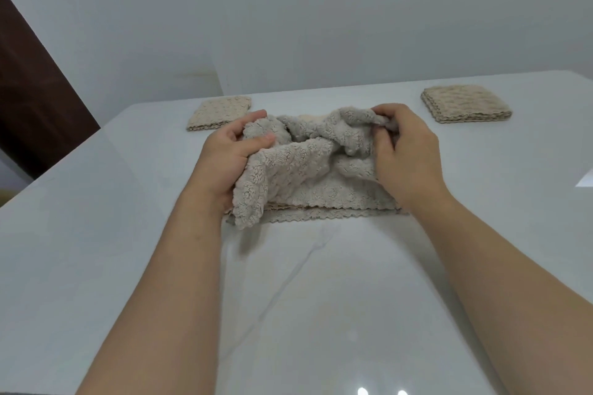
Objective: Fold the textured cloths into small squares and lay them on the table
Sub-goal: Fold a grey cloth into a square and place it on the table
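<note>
Head view: I see both bare forearms reaching from the lower frame toward the centre, where a grey textured cloth (308, 157) is bunched up between the two hands.

Left hand (229, 154): fingers curled closed around the left end of the grey cloth, thumb pressed on top of the fabric. One corner of the cloth hangs down below this hand and touches the table.

Right hand (402, 151): fingertips pinched tightly on the right end of the same cloth, with a ridge of fabric gathered between thumb and fingers.

I see the grey cloth lifted and crumpled at the top, with its lower part draped over a flat stack of beige cloths (321, 213) lying on the white table (321, 298) at frame centre. Only the scalloped near edges of that stack show beneath the grey cloth; I cannot tell how many layers it holds.

Folded items: one beige folded square (219, 112) lies flat at centre left of the frame, behind the left hand. A second, thicker folded square (465, 102) lies at upper right, behind the right hand. Both sit apart from the central stack.

I see no containers on the table surface. A dark brown panel (29, 90) occupies the left edge.
</note>
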Action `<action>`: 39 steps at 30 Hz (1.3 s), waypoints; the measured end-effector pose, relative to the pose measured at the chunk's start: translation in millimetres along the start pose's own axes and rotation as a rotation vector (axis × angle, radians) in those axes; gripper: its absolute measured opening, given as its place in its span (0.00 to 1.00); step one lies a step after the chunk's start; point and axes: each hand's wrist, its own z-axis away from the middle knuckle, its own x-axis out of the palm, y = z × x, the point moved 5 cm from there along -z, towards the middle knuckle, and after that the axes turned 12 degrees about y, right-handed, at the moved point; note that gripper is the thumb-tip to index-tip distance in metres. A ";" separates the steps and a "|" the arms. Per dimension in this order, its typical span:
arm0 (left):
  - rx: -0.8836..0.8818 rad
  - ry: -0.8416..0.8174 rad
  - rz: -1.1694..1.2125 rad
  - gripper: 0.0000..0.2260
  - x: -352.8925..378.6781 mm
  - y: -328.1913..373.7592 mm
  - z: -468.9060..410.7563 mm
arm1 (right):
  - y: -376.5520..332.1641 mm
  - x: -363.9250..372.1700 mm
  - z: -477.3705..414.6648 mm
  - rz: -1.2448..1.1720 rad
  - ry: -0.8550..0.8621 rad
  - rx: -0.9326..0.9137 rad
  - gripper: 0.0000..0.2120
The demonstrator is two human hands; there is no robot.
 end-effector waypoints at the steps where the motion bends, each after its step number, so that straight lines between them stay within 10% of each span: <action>1: -0.003 -0.020 0.015 0.19 -0.4 1.5 0.0 | 1.4 -0.9 -2.2 -0.068 -0.008 0.107 0.10; 9: -0.089 -0.216 -0.129 0.22 -20.6 5.5 -13.1 | 9.3 -17.3 -11.5 -0.445 -0.197 0.686 0.16; 16: -0.202 -0.142 -0.445 0.07 -30.2 -22.5 -9.4 | 23.4 -10.0 -6.4 -0.012 -0.326 0.471 0.11; 22: -0.237 0.029 -0.488 0.20 -35.1 -34.5 -23.4 | 40.5 -4.3 -2.0 0.262 -0.300 0.336 0.27; 29: -0.002 0.266 -0.510 0.19 -34.1 -36.8 -31.7 | 34.6 1.4 2.5 -0.020 -0.282 0.422 0.07; 39: 0.131 0.195 -0.425 0.26 -21.1 -22.2 -25.2 | 34.2 -2.5 -3.5 -0.174 -0.139 0.380 0.22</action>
